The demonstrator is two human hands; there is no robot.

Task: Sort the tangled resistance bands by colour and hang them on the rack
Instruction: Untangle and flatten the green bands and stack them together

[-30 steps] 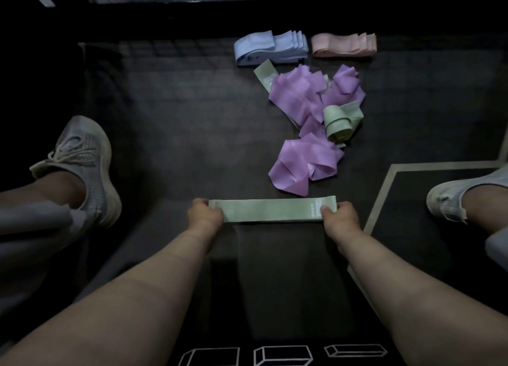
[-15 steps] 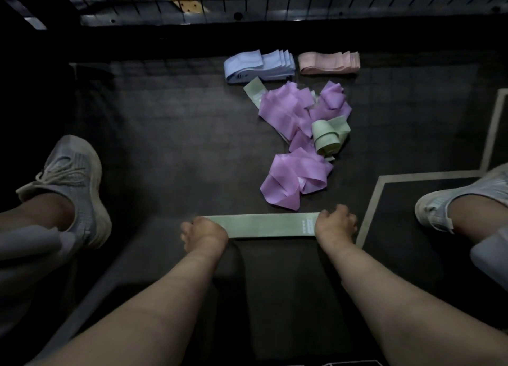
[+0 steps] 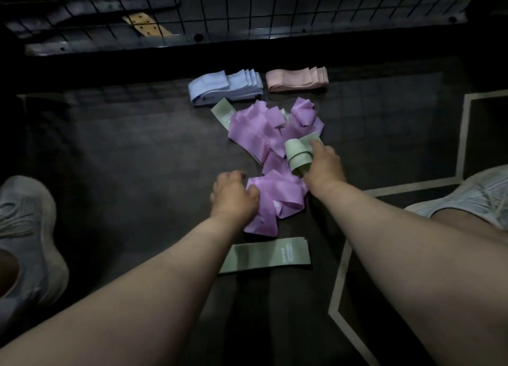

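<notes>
1. The right hand (image 3: 324, 165) reaches far forward and its fingers curl round a looped green band (image 3: 298, 156), with one finger laid across the top of the loop.
2. That looped green band sits at the right edge of the far purple tangle (image 3: 258, 132), a heap of crumpled purple bands in the middle of the floor (image 3: 123, 151).
3. The left hand (image 3: 233, 195) is knuckles-up with bent fingers, touching the left edge of the near purple clump (image 3: 277, 200); whether it pinches the purple material cannot be told.
4. The near purple clump lies between the two hands, just nearer than the far purple tangle.
5. A flat green band (image 3: 266, 254) lies straight on the floor, nearer than the purple clump and between the forearms; neither hand touches it.
6. A green strip (image 3: 222, 112) sticks out from under the far left of the tangle.
7. Beyond the tangle, a blue stack (image 3: 225, 88) of folded bands lies to the left, with a pink stack (image 3: 297, 80) just beside it on the right.
8. A wire rack (image 3: 275, 5) of dark grid runs along the far side.
9. A left shoe (image 3: 27, 228) and a right shoe (image 3: 467, 195) flank the scene, and a pale line (image 3: 464, 135) marks the floor at right.
</notes>
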